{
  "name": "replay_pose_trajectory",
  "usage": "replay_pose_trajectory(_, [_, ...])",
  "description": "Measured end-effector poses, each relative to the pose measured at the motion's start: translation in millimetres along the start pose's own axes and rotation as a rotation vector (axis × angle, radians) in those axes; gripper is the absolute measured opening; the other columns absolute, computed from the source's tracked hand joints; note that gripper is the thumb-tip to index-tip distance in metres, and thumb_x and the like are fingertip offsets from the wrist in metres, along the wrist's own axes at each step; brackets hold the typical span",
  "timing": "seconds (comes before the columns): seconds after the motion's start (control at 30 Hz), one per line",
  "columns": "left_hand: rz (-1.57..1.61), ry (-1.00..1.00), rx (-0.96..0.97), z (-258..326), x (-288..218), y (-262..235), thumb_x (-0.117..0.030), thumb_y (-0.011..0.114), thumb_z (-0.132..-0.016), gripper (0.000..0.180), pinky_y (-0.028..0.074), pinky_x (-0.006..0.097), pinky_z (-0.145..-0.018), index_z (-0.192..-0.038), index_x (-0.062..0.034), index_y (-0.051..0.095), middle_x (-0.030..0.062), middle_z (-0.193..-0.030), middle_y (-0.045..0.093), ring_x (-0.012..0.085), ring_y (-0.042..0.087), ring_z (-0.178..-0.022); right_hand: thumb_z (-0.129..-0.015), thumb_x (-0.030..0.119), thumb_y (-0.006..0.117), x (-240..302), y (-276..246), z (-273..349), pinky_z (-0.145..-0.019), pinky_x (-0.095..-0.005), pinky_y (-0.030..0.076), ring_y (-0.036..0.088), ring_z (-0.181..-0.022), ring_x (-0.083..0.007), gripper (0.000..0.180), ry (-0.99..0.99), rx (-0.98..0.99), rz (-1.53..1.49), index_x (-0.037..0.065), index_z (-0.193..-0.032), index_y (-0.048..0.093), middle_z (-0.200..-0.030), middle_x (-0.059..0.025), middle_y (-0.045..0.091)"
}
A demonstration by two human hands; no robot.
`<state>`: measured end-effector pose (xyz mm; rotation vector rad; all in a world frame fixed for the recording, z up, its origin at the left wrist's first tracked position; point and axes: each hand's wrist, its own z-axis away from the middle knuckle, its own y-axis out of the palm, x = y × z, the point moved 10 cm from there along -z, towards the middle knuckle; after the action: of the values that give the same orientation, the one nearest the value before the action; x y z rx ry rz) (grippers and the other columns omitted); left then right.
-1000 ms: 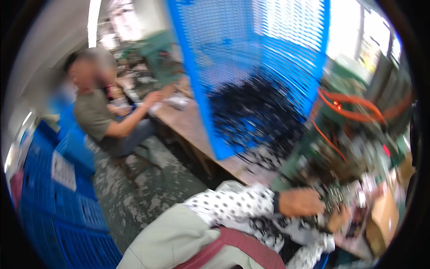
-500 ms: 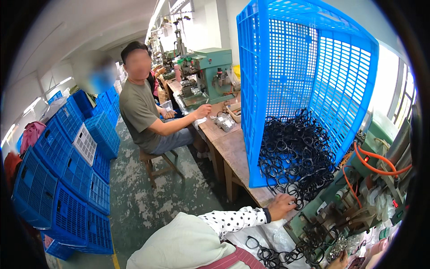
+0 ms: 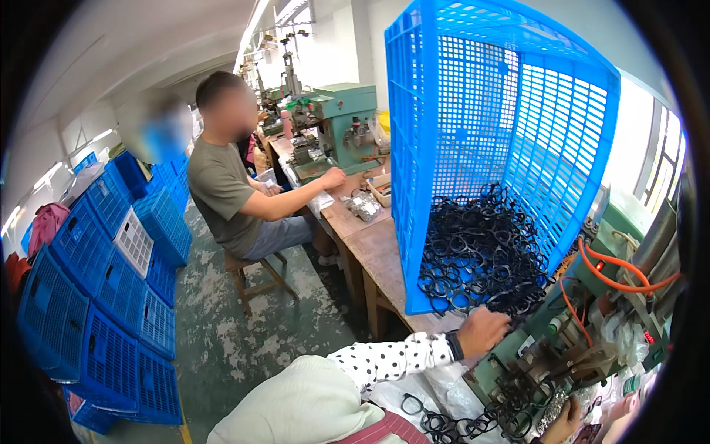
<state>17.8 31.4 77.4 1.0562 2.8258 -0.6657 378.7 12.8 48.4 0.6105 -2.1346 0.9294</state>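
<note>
My left hand (image 3: 483, 333), in a polka-dot sleeve with a dark cuff, is at the near edge of a pile of black eyeglass frames (image 3: 481, 259). Its fingers are bent and close together; what they hold, if anything, is hidden. The pile lies in a big blue plastic crate (image 3: 413, 163) tipped on its side, its opening toward me. At the lower right, my right hand (image 3: 566, 423) has thumb and fingers drawn together, their contents unclear. Beside it are more black eyeglass frames (image 3: 473, 428) and a heap of small shiny parts (image 3: 551, 408).
A green machine (image 3: 510, 359) with an orange hose (image 3: 621, 277) stands at the right. On the left a co-worker (image 3: 229, 170) sits on a wooden stool (image 3: 255, 277) by another green machine (image 3: 347, 118). Stacked blue crates (image 3: 111, 296) line the far left.
My left hand has moved right and slightly up along the pile's near edge, its fingers more bent. My right hand has come further into view. The co-worker's head has turned to the right.
</note>
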Motion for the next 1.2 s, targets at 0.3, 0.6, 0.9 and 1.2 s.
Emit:
replay_pose_trajectory(0.3, [0.784,0.402,0.213,-18.7,-163.2,17.3,-0.007,0.056,-0.085,0.032,0.041,0.048,-0.089,-0.117,-0.0005,0.058,0.0109,-0.096,0.059,0.0296,0.056,-0.089,-0.086,0.012,0.069,18.0,43.1,17.9,-0.083,-0.0349,0.050,0.064,-0.087,-0.0251,0.029,0.128,0.254,-0.543,-0.007,-0.107,0.065,-0.102,-0.0171,0.069])
replay_pose_trajectory(0.6, [0.818,0.433,0.247,-6.3,-157.8,20.0,-0.006,0.060,-0.084,0.034,0.043,0.047,-0.084,-0.117,-0.0001,0.057,0.0118,-0.099,0.058,0.0328,0.054,-0.085,-0.078,-0.007,0.066,7.2,69.2,-5.0,-0.071,-0.0249,0.045,0.053,-0.078,-0.0120,0.047,0.103,0.203,-0.568,0.000,-0.122,0.049,-0.095,-0.0069,0.059])
replay_pose_trajectory(0.9, [0.884,0.392,0.056,-33.5,-150.2,-31.1,-0.004,0.063,-0.077,0.036,0.043,0.044,-0.072,-0.112,-0.0017,0.063,0.0107,-0.094,0.063,0.0297,0.057,-0.078,-0.070,-0.006,0.073,56.0,60.5,14.0,-0.073,-0.0291,0.050,0.058,-0.087,-0.0162,0.065,0.261,0.082,-0.636,-0.001,-0.129,0.045,-0.106,-0.0099,0.051])
replay_pose_trajectory(1.2, [0.922,-0.423,0.347,-99.3,-62.8,18.4,-0.013,0.053,-0.098,0.025,0.050,0.025,-0.074,-0.119,0.0006,0.059,0.0082,-0.098,0.069,0.0109,0.060,-0.079,-0.072,-0.003,0.073,71.8,60.7,25.0,-0.072,-0.0240,0.047,0.059,-0.076,-0.0109,0.054,0.201,0.024,-0.754,-0.001,-0.120,0.047,-0.083,-0.0064,0.064])
